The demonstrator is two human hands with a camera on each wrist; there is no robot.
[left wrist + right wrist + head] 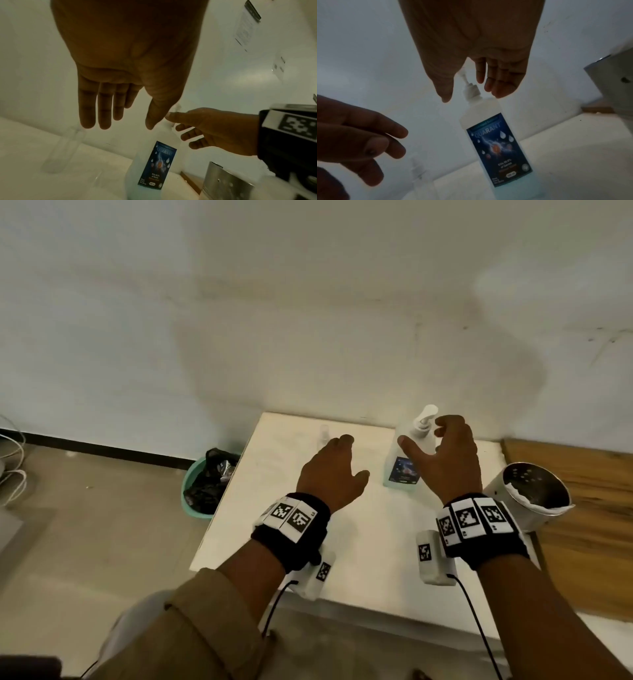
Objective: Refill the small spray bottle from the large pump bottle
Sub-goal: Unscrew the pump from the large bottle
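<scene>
A large translucent pump bottle with a dark blue label and a white pump head stands upright on the white table. The bottle fills the right wrist view, and in the left wrist view its label shows. A small clear spray bottle stands at the table's far edge, faint in the left wrist view. My right hand hovers open beside the pump head, fingers spread, touching nothing. Fingers of my left hand point toward the small bottle; it is open and holds nothing.
A metal cylinder container stands at the table's right edge, close to my right wrist. A green bin with a black bag sits on the floor left of the table. A wooden surface lies to the right. A wall rises behind.
</scene>
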